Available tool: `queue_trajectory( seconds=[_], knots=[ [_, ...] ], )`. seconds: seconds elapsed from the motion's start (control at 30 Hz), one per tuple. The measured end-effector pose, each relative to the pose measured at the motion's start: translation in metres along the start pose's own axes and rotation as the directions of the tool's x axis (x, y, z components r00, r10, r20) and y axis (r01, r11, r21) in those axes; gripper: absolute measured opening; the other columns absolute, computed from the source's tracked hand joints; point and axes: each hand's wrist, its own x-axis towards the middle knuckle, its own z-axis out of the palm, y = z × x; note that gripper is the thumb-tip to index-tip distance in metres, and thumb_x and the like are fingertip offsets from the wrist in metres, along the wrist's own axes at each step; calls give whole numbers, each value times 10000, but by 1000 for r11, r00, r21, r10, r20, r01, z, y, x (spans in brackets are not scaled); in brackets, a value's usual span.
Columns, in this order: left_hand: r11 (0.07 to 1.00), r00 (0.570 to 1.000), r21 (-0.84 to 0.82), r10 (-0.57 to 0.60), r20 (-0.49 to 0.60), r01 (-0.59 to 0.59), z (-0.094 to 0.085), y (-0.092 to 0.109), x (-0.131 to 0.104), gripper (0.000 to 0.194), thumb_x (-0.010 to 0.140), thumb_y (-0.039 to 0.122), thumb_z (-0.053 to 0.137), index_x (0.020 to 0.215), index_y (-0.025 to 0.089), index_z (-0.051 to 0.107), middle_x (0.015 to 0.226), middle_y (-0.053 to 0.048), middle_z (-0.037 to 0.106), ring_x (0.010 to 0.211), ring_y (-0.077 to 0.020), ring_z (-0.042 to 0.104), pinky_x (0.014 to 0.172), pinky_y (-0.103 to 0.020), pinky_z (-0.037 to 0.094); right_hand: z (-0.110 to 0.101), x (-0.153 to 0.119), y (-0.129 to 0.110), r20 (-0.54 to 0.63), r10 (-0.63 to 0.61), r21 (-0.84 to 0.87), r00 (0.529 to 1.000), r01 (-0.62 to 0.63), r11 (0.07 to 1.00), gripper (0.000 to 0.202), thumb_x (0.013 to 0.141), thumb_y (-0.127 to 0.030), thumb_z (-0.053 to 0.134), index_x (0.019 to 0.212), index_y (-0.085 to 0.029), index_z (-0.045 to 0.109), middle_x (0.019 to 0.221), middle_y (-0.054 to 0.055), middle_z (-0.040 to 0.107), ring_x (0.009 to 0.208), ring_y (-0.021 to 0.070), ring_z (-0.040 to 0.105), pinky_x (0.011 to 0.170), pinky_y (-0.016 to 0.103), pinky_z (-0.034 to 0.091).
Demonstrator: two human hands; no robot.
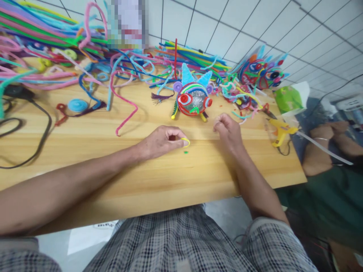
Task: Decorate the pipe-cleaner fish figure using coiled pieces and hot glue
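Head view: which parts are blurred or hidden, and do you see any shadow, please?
In the head view, the right hand looks motion-blurred; in that view, pixelation covers a patch at the top; also in the head view, a soft shadow lies below the left forearm.

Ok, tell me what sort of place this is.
Probably a handicraft workspace, perhaps a small workshop or craft class. Bundles of colourful pipe cleaners line the back of the wooden table, a yellow glue gun lies at the right, and a decorated face stands mid-table.
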Motion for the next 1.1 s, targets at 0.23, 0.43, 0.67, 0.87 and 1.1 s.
queue_trajectory(
  seconds=[0.23, 0.43, 0.67, 0.87, 1.1],
  knots=[
    [994, 989, -109, -2, -149, -14, 2, -5, 3, 331, 825, 454, 875, 896, 156, 747, 766, -21, 750, 655, -119, 644, 615, -224, 474, -41, 21, 38, -270, -78, -403, 960, -39, 914, 203, 906, -408, 657, 781, -270, 576, 757, 28, 640, 732, 222, 594, 720, 380, 497],
    [969, 968, -245, -19, -249, -44, 7, -8, 8, 520, 677, 479, 996, 851, 189, 600, 723, 1, 734, 636, -127, 680, 599, -217, 484, -35, 3, -8, -112, -90, -159, 990, 72, 985, 145, 904, -404, 695, 929, -264, 660, 903, 53, 740, 787, 220, 660, 767, 388, 552],
    [969, 950, -217, 47, -310, -119, 8, -6, 6, 485, 742, 527, 961, 829, 178, 636, 723, 4, 713, 630, -109, 646, 606, -217, 487, 20, -24, -58, 315, -34, 227, 949, -41, 973, 200, 896, -426, 679, 858, -230, 669, 798, -2, 727, 706, 153, 610, 667, 295, 460],
    [974, 952, -172, 90, -291, -145, 6, -9, 6, 464, 824, 590, 886, 909, 168, 714, 808, -31, 773, 696, -130, 688, 669, -235, 543, 40, -23, -49, 297, 25, 338, 954, -129, 932, 266, 872, -474, 692, 809, -223, 631, 727, -21, 640, 671, 139, 525, 644, 290, 400],
    [970, 962, -222, 35, -271, -98, 7, -6, 5, 384, 851, 505, 877, 959, 166, 731, 863, -43, 805, 716, -135, 713, 666, -235, 543, 46, -21, -40, 277, 60, 393, 959, -170, 904, 274, 862, -476, 694, 795, -231, 594, 693, -31, 583, 660, 133, 485, 619, 279, 375]
  ],
)
